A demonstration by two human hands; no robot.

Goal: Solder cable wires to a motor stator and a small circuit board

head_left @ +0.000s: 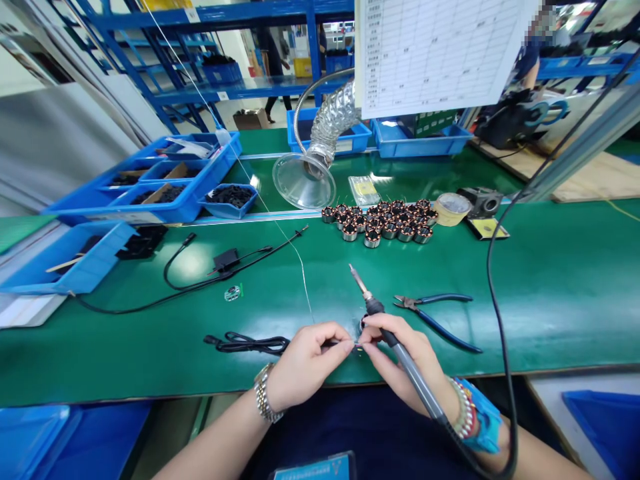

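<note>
My right hand [400,360] grips a soldering iron [373,307] whose tip points up and away, and its fingertips also pinch a small dark part at the table's near edge. My left hand [307,363], with a watch on the wrist, pinches the same small part from the left, where a thin solder wire [295,253] comes down from above. Blue-handled pliers [435,313] lie just right of my hands. A cluster of several copper-wound motor stators [385,223] sits farther back on the green mat [550,293].
Blue bins [150,187] with black parts stand at the left. A clear fume-extractor hood [303,180] on a flexible duct faces the mat. A tape roll [453,208], black cables [215,267] and a paper sheet [440,53] hanging above are nearby. People stand by the far shelves.
</note>
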